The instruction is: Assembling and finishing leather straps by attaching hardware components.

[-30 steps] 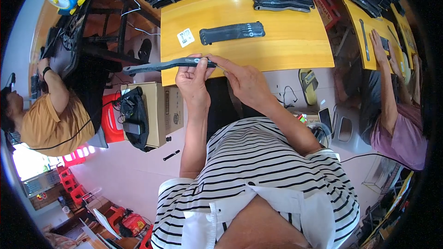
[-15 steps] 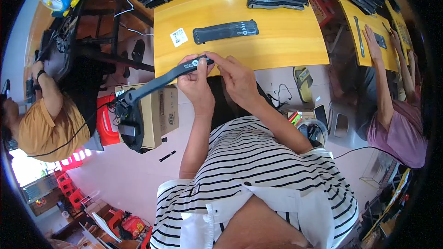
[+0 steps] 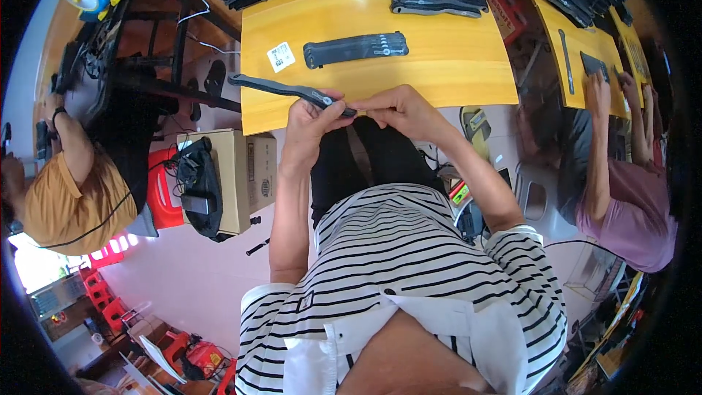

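Our left hand (image 3: 314, 126) holds a strap (image 3: 281, 89) over the desk's (image 3: 446, 51) near edge, our right hand (image 3: 406, 113) narrowed at its tip, grip unclear; one bundle (image 3: 351, 51) lies flat, this strap seems unfinished.

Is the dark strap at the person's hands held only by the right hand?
No, the left hand grips the dark strap near one end.
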`<state>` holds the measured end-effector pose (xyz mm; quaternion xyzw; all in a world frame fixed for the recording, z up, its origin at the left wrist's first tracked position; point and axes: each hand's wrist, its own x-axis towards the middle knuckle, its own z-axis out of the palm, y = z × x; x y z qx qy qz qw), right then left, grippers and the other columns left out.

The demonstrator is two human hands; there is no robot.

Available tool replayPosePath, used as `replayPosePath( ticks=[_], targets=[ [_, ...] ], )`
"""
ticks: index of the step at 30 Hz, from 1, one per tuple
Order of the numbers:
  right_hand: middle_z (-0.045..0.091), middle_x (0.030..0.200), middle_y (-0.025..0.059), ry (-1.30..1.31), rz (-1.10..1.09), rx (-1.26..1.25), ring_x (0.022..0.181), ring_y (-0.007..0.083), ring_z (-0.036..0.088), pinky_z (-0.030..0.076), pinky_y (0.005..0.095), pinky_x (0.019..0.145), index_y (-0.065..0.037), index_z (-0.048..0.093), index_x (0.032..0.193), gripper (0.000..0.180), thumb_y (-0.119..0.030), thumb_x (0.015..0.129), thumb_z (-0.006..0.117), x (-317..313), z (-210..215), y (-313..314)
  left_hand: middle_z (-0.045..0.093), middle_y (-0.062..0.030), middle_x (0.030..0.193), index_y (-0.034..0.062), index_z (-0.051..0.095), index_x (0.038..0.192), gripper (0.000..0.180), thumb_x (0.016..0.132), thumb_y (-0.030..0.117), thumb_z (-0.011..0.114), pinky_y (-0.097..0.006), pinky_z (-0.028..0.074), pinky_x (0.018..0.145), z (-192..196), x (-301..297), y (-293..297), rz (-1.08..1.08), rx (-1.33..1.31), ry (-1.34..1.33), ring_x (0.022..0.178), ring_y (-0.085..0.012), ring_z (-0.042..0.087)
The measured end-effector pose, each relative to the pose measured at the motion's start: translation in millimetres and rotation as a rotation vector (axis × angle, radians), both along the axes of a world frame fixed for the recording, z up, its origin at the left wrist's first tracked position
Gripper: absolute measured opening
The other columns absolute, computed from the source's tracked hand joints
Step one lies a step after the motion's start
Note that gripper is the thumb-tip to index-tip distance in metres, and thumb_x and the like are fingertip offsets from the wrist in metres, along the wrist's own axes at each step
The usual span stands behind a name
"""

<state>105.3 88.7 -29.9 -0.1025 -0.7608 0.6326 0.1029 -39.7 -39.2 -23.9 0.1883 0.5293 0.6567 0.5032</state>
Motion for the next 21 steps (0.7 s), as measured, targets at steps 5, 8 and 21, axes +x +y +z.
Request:
replayPosePath(
  ticks=[5, 8, 21],
  targets=[
    [0.046, 0.064, -0.0006, 0.134, -0.222, 0.203, 0.057, 0.0083, 0.041, 0.037, 0.0216, 0.054, -0.009, 0.059, 0.113, 0.039, 0.009, 0.080, 0.046, -4, 0, -18, 0.062, -0.0106, 0.082, -0.0031, 0.047, 0.106, 0.035, 0.076, -0.002, 0.064, -0.027, 0.054, 0.068, -11, 7, 4, 0.106, 0.028, 0.014, 0.074, -0.0166, 0.063],
    [0.046, 0.062, -0.0015, 0.149, -0.196, 0.132, 0.055, 0.0079, 0.040, 0.036, 0.0220, 0.053, -0.007, 0.060, 0.111, 0.038, 0.008, 0.080, 0.046, -2, -4, -14, 0.062, -0.0105, 0.080, -0.0041, 0.043, 0.110, 0.043, 0.073, -0.005, 0.066, -0.026, 0.054, 0.067, -7, 3, 1, 0.016, -0.022, 0.062, 0.072, -0.0172, 0.063],
    [0.047, 0.055, 0.0029, -0.024, 0.001, -0.094, 0.053, 0.0089, 0.045, 0.038, 0.0235, 0.051, -0.004, 0.062, 0.106, 0.030, 0.000, 0.077, 0.054, 5, 1, -8, 0.063, -0.0108, 0.083, -0.0055, 0.049, 0.108, 0.036, 0.074, -0.004, 0.061, -0.024, 0.053, 0.063, -10, -5, -3, -0.184, -0.102, -0.160, 0.071, -0.0165, 0.064]
  ],
)
